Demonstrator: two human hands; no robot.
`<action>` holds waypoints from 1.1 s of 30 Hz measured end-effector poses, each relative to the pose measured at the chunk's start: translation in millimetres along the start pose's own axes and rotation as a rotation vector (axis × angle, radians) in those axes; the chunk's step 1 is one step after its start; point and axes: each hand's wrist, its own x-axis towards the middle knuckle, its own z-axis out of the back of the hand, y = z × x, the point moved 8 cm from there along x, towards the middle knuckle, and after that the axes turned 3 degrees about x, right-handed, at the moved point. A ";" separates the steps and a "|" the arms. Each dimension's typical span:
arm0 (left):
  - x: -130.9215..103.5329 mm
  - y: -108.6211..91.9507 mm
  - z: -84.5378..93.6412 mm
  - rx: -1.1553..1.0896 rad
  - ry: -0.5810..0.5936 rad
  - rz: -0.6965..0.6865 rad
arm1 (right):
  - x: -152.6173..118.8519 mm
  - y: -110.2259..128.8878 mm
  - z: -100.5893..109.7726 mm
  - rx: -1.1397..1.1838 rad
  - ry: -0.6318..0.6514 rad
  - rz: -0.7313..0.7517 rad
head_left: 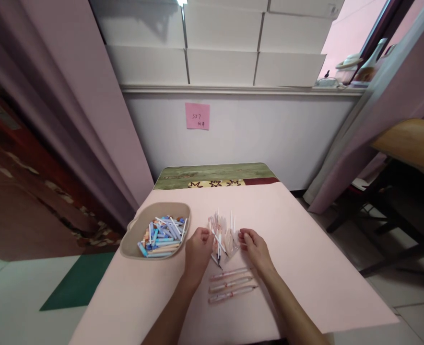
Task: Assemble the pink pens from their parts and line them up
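Note:
Toward the middle of the table lies a loose pile of pen parts: pale, see-through pen barrels (pixel 217 223) and thin white pen refills (pixel 219 247) with dark tips. My left hand (pixel 198 251) is at the pile's left side, its fingers curled together close to a slanting refill; what they pinch is hard to make out. On the right side of the pile, my right hand (pixel 255 249) has bent fingers near clear barrels, and anything in its fingertips is too small to name. Closer to me, three pens (pixel 231 283) lie side by side in a row.
A beige bin (pixel 135 244) filled with blue, purple and orange pen pieces stands left of my left hand. Pale pink cloth (pixel 305 287) covers the table. Behind it is a wall with a pink note (pixel 197 116); a wooden stool (pixel 413 143) is at right.

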 end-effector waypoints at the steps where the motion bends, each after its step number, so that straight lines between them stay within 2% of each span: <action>1: -1.6 4.6 -0.3 0.055 -0.008 0.000 | 1.0 2.4 0.0 -0.047 0.004 0.012; 5: -0.6 5.5 -9.3 0.239 -0.032 -0.046 | 2.5 16.1 -11.3 -0.246 0.042 0.108; 9: 7.2 -8.5 -17.5 0.321 -0.008 -0.103 | -3.1 23.9 -26.6 -0.196 0.134 0.173; 12: 6.5 -9.3 -9.4 0.321 -0.008 -0.110 | -10.1 22.8 -15.5 -0.191 0.079 0.166; 15: -5.9 -1.1 3.5 0.328 0.034 -0.128 | -21.4 21.4 5.5 -0.241 0.020 0.150; 19: -33.0 8.0 17.8 0.413 0.118 -0.182 | -43.2 32.7 19.3 -0.431 0.106 0.236; 22: -52.0 9.2 16.4 0.501 0.221 -0.216 | -61.4 45.0 13.8 -0.662 0.237 0.378; 25: -65.8 9.2 6.6 0.602 0.340 -0.229 | -75.7 45.1 2.0 -0.857 0.354 0.467; 30: -74.5 8.4 -1.1 0.686 0.415 -0.248 | -84.0 35.3 -5.7 -0.982 0.344 0.490; 33: -72.4 0.5 3.2 0.587 0.394 -0.270 | -85.0 39.6 -4.3 -0.973 0.321 0.482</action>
